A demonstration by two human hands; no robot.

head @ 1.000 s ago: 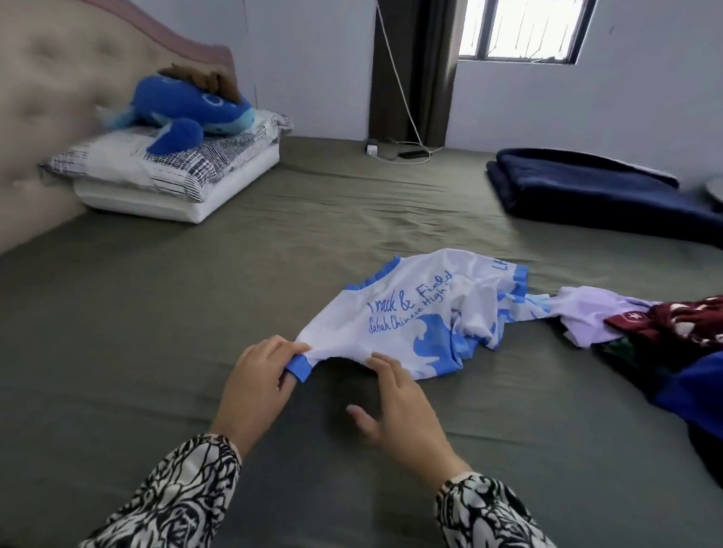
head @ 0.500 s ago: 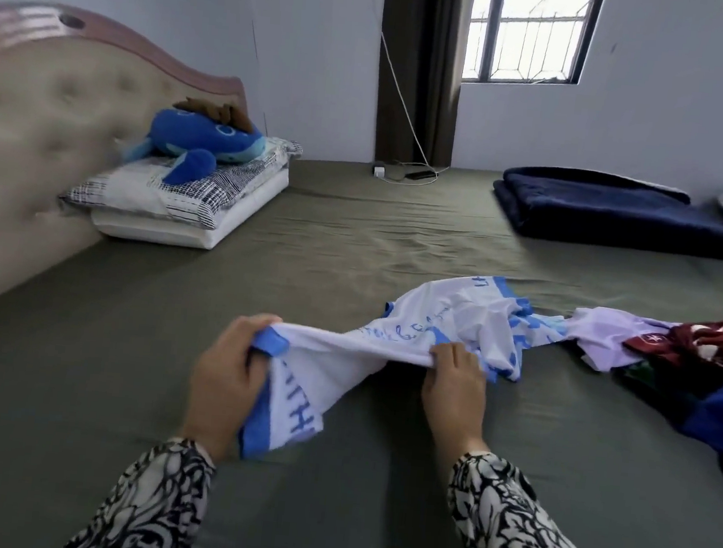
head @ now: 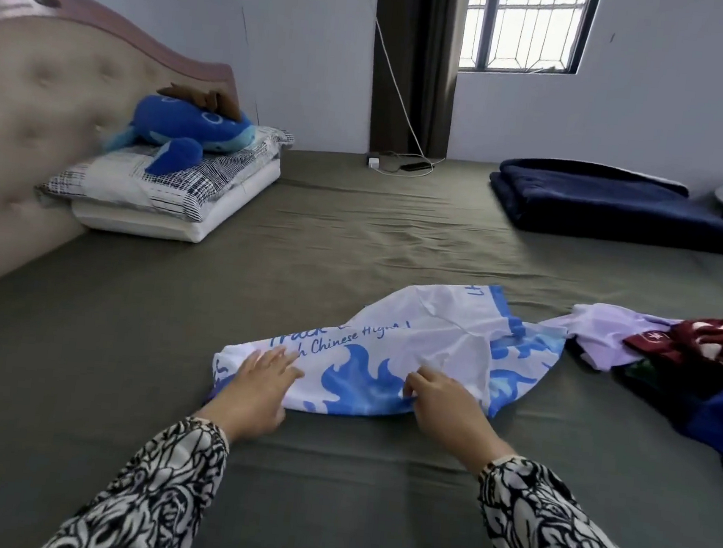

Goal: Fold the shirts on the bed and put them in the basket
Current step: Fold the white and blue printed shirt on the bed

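With the white and blue shirt (head: 391,356) low in the middle on the bed (head: 310,233), we press our flat left hand (head: 258,385) on it, pinch its edge with our right hand (head: 442,403), and should pull it smooth before folding.

Soft daylight from the window (head: 525,24), dim room, wide-angle bending at edges, slight blur

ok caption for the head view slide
Left hand flat on a white and blue shirt, right hand pinching it.
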